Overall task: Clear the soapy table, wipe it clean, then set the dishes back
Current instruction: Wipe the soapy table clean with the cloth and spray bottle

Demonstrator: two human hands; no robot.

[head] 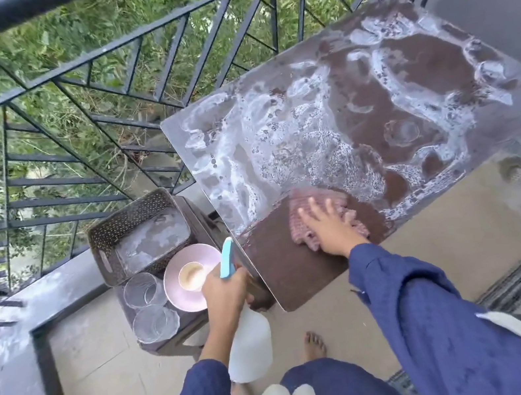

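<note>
The brown table is streaked with white soap foam over most of its top; its near corner is wiped bare. My right hand presses flat with spread fingers on a pink cloth at the foam's near edge. My left hand grips the neck of a white spray bottle with a blue trigger, held beside the table's near left edge. The dishes sit on a low dark stool to the left: a pink plate with a small cup on it and two clear glass bowls.
A brown perforated basket with foam inside stands behind the dishes on the stool. A black metal railing runs along the balcony's far side, greenery beyond. My bare foot is on the tiled floor. A grey wall borders the table's right.
</note>
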